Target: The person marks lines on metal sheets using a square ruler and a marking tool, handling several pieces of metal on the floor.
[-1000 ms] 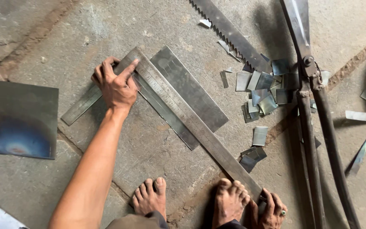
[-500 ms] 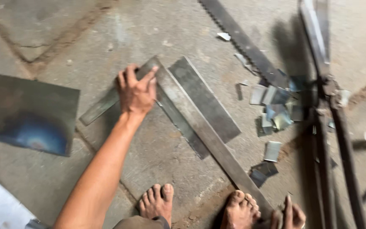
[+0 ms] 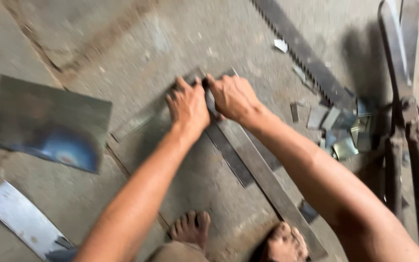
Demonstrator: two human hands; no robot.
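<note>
Several long flat metal strips (image 3: 263, 174) lie crossed on the concrete floor in front of my bare feet (image 3: 190, 228). My left hand (image 3: 187, 104) presses down on the upper ends of the strips, fingers spread over them. My right hand (image 3: 233, 97) is beside it, fingers curled over the top end of the longest strip. Both hands touch the metal near where the strips meet. The frame is blurred, so the exact grip is hard to make out.
A dark metal sheet (image 3: 52, 123) lies at left, a pale sheet offcut (image 3: 20, 218) at bottom left. A toothed bar (image 3: 306, 53) runs diagonally at top right beside small cut metal pieces (image 3: 345, 131). Large lever shears (image 3: 403, 111) stand at right.
My right hand has come in from the lower right and landed on the strips beside my left hand. The view has shifted and moved closer.
</note>
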